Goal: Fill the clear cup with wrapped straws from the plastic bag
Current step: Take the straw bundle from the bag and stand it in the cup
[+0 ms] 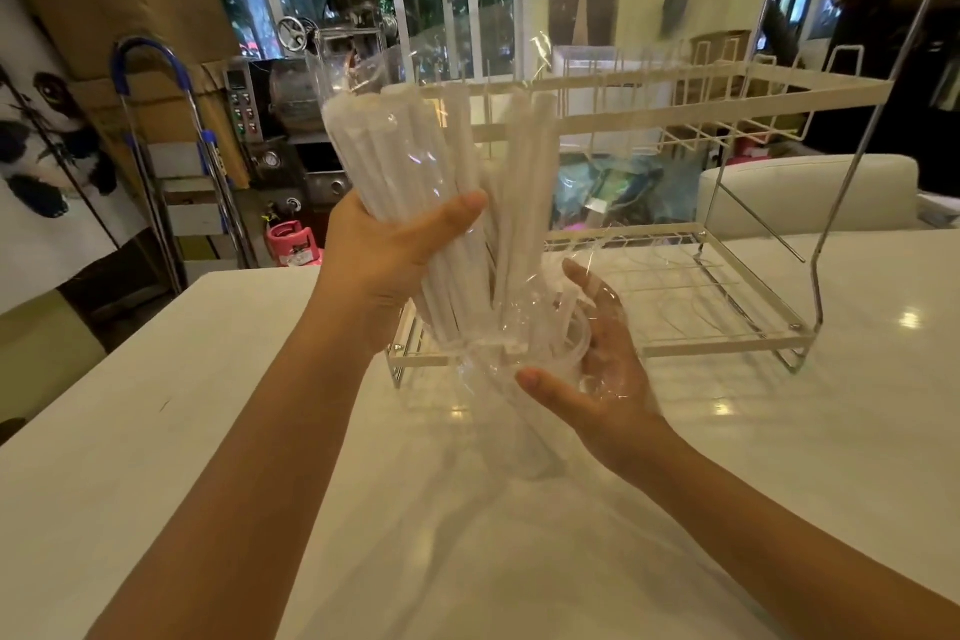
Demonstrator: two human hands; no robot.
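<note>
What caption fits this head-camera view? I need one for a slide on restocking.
Left hand grips bagged wrapped straws while right hand cradles the clear cup above a white table.

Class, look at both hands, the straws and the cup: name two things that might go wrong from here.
1. The left hand grips the straws through the thin bag, and their tops fan out; some may slip free or miss the cup.
2. The right hand cradles the cup tilted, above the table. It seems loosely held, so pushing straws in could knock it loose.
</note>
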